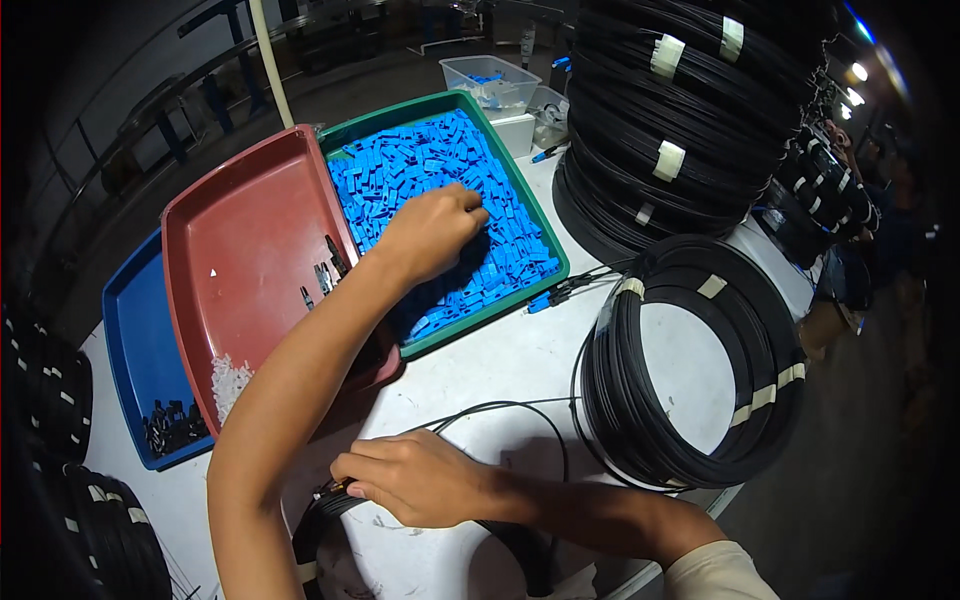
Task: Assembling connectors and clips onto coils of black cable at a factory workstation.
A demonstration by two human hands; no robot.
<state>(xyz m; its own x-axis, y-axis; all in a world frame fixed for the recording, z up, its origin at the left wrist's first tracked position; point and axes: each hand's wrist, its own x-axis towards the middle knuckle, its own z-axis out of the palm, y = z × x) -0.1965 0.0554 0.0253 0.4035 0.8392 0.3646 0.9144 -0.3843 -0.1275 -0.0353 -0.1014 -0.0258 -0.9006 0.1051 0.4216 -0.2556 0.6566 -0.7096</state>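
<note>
My left hand (432, 232) reaches over the green tray (553, 243), just above a heap of small blue plastic connector housings (400, 165). Its fingers are curled together; whatever they may pinch is hidden by the hand. Lower down, my right hand (415, 482) is closed in a pinch around the end of a thin black cable (505, 405), where a small brassy bit shows at the fingertips. Under that hand lies a coil of black cable (525, 555), partly covered by my arm.
Left of the green tray are a red tray (240, 240) with white and black small parts and a blue tray (135, 330) with black parts. A large cable coil (640, 400) and a tall coil stack (680, 110) stand right. Clear bins (490, 85) sit behind.
</note>
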